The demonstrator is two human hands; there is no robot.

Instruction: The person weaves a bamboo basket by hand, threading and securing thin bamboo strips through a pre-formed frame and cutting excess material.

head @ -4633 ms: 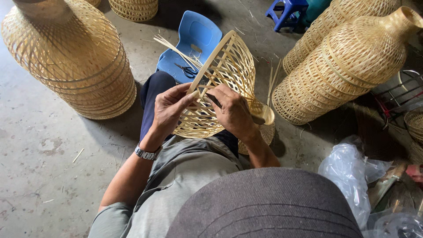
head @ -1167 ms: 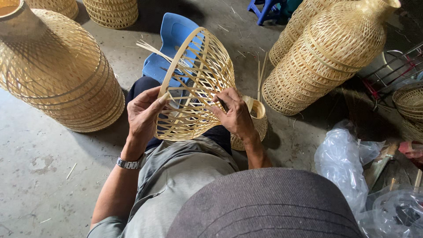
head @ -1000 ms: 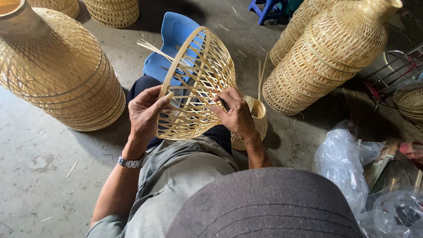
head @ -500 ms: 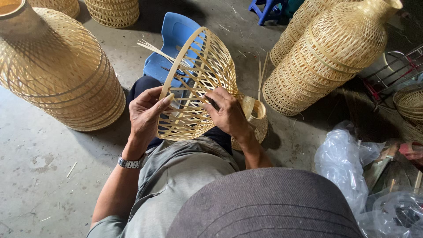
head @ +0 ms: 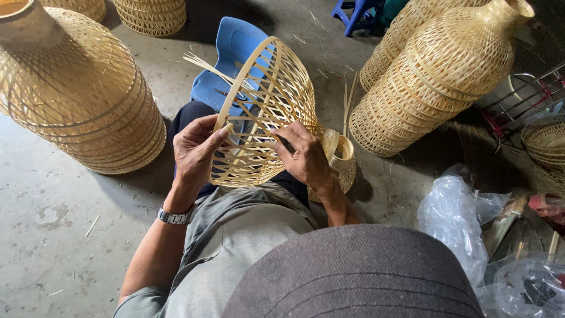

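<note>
A pale woven bamboo lampshade (head: 265, 112), bell-shaped with an open lattice, rests tilted on my lap, wide rim up and to the left, narrow neck to the lower right. My left hand (head: 197, 150), a metal watch on its wrist, grips the rim at the lower left with the thumb along the hoop. My right hand (head: 303, 156) lies on the lattice near the neck, fingers pressed on the strips. Loose bamboo strips (head: 203, 63) stick out from the rim at the upper left.
A stack of large woven shades (head: 76, 88) stands at the left, more stacked shades (head: 435, 70) at the upper right. A blue plastic stool (head: 232, 50) is beyond my knees. Clear plastic bags (head: 459, 224) and a wire rack (head: 529, 94) lie at the right on the concrete floor.
The shade has been turned from a flatter side-on pose so its open rim faces up. My right hand shifted along the lattice towards the neck; my left stays on the rim.
</note>
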